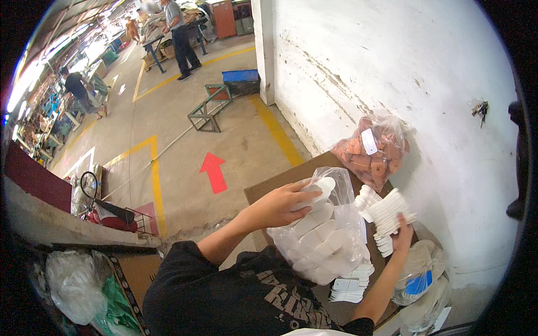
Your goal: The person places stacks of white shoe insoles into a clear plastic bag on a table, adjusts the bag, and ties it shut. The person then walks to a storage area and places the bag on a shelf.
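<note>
In the head view, my left hand (290, 203) is on the upper left of a clear bag (328, 246) of white, rounded pieces, with the fingers bent and closed over its plastic. One pale oval piece (325, 183) shows at the bag's top, just beside my fingertips. The bag tilts over the middle of a brown surface (283, 180), covering much of its left edge.

My right hand (402, 235) is farther to the right, with its fingers bent against the right end of the stacked white pieces (386, 211). I can't tell whether I am pinching some of them or only pressing on them, since part of the hand is hidden. These pieces lie in close rows near the surface's right edge, on the wall side. A smaller white stack (352, 284) sits toward the near edge, between the clear bag and my right forearm.

At the far right corner, a bag of orange-brown pieces (374, 154) leans near the white wall (437, 84), with a white tag (369, 141) on its front. Past the right edge, beside my right forearm, is a plastic bag with a blue patch (419, 283). Beyond the far left corner, a red arrow (213, 172) marks the floor.
</note>
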Available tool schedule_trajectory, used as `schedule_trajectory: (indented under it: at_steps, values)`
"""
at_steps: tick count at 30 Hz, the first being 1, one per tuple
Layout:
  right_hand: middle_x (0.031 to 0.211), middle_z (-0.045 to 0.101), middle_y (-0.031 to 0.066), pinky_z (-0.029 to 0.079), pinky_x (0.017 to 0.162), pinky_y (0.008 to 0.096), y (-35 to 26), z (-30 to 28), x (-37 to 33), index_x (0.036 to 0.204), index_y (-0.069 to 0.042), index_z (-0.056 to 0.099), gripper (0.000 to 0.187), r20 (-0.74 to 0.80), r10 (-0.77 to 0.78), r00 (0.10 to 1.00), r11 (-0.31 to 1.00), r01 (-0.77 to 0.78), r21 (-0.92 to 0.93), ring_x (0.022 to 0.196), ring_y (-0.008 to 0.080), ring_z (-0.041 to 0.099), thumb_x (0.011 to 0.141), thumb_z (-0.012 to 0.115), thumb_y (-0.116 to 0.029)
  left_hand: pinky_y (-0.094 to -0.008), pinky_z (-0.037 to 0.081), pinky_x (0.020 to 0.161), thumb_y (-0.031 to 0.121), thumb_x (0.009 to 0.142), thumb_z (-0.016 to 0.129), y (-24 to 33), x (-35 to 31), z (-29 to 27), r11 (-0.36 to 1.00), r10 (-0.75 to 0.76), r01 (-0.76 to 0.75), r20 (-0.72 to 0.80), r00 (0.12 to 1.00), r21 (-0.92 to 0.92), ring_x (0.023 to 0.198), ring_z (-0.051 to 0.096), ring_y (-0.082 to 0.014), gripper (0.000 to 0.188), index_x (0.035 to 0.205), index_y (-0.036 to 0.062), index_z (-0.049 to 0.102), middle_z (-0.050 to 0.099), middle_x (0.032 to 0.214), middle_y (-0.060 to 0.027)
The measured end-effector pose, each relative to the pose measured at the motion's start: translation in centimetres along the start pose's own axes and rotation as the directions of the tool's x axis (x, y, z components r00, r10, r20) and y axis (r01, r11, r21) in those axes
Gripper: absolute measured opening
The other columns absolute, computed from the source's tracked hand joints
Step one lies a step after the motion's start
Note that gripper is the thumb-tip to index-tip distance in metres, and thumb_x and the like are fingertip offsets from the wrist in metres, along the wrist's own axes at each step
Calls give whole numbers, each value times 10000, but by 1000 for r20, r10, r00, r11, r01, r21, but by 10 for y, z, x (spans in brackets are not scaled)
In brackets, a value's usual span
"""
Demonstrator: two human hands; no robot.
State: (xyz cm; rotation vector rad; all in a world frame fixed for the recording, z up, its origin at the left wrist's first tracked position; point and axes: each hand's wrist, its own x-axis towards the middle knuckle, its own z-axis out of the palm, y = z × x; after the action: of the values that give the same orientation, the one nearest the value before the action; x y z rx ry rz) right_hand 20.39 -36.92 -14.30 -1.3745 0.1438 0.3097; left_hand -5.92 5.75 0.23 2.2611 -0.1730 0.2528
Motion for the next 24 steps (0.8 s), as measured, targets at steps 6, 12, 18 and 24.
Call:
schedule_trajectory:
  at_steps: [6,12,18,24]
  values:
    - [1505,577,168,459,1174,505,-93,40,-54,1534,-14,472,563,188,-250,950,869,134,477,1375,318,568,1032,668,-178,-465,430,1182,155,958,724,-1,-1,1,1000,14,-14,15,1000,19,1445,492,-427,554,1496,160,594,563,1515,-241]
    - [1443,624,169,504,1116,444,-143,128,-135,1477,-19,496,729,464,-564,683,761,648,-30,1299,290,626,821,804,62,-386,421,1171,154,1012,639,-1,5,-4,985,-71,74,20,997,-158,1476,486,-380,415,1420,82,666,558,1509,-288]
    - [1224,733,117,539,1008,414,-173,227,-171,1226,-67,668,482,935,-176,308,443,873,-204,1147,312,712,774,834,-51,-392,303,1245,374,1175,285,-4,12,-11,857,-241,262,106,965,-443,1493,439,-288,576,1491,-3,584,571,1544,-176]
    - [1143,704,112,493,1023,463,-161,255,-178,1184,-84,654,508,977,37,209,137,968,-212,1179,332,650,696,784,-22,-365,392,1179,417,1185,253,-6,10,-18,872,-265,255,35,964,-419,1362,545,-246,625,1461,-13,612,597,1507,-176]
